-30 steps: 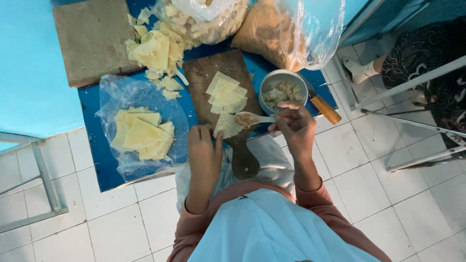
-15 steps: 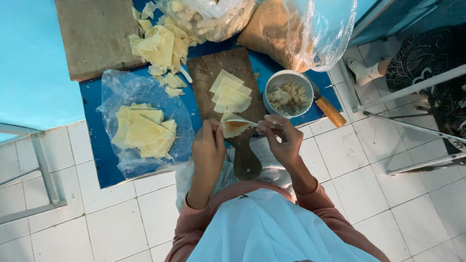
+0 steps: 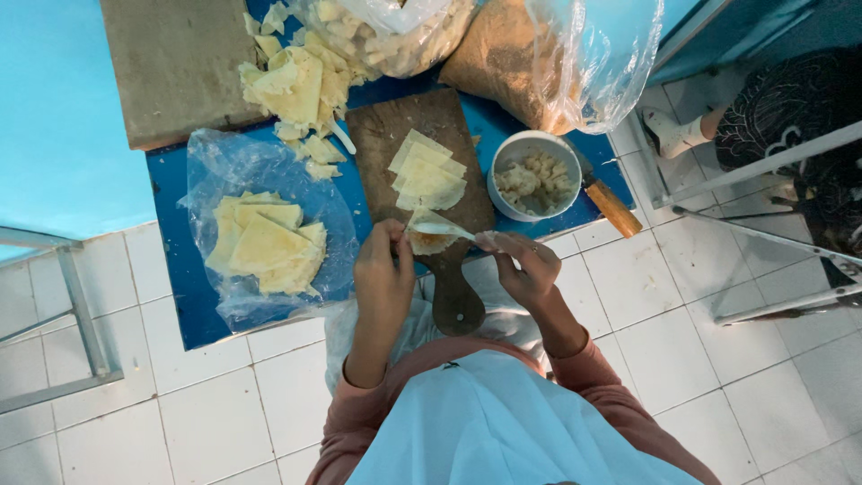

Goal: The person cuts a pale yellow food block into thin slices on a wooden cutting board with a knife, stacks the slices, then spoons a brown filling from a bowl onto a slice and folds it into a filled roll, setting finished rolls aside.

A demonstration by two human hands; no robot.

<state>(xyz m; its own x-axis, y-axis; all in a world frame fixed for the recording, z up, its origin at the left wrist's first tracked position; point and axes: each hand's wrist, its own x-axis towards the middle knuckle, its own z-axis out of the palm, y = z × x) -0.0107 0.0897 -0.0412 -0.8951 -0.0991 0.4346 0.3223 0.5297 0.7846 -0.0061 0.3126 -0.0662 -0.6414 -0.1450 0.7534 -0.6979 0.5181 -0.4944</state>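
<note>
While our left hand point(image 3: 384, 274) pinches a pale dough wrapper point(image 3: 429, 232) at its edge, our right hand point(image 3: 525, 268) closes on a spoon point(image 3: 449, 230) laid across it, just near of the wooden board point(image 3: 395, 144). Right of the board stands a white bowl of filling point(image 3: 534, 175); left lies a clear plastic sheet point(image 3: 269, 180) with folded pieces; far off, two clear bags point(image 3: 575, 63).
</note>
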